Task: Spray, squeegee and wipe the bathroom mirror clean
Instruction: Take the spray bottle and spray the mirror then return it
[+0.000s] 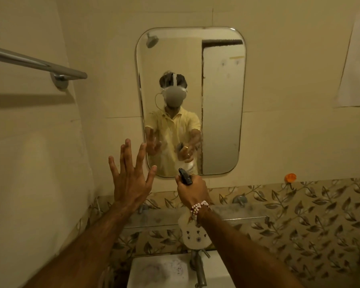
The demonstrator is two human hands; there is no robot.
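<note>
While the right hand point(192, 189) grips the neck of the spray bottle point(195, 235), fingers curled round it just under the dark trigger head point(185, 177), the nozzle points at the lower edge of the mirror point(220, 100). A beaded bracelet point(199, 208) sits on that wrist, and the bottle's white body hangs below it. The left hand point(131, 179) is up beside it, holding nothing, with the palm towards the wall and the fingers fanned wide. Its thumb tip is just in front of the mirror's lower left corner.

The mirror hangs on the wall straight ahead of both hands and rises well above them. A faint haze shows on the glass around the reflected hands, but it is too soft to say whether that is spray or old film.

As for progress, this looks like the spraying step and an early one. The upper glass looks dry and there are no wet streaks or wiped bands anywhere. No squeegee or cloth is in sight, so both later steps look to be ahead.

On to the containers. The bottle is opaque white, so its fill level cannot be told. Below the right forearm the white basin point(160, 271) shows grey smudges on its floor and no standing water that can be made out, with the tap point(199, 269) at its rim. A glass shelf point(237, 215) runs behind the wrists, apparently bare. Far left of the open hand is a towel rail point(35, 63), and off to the right an orange hook point(290, 177).
</note>
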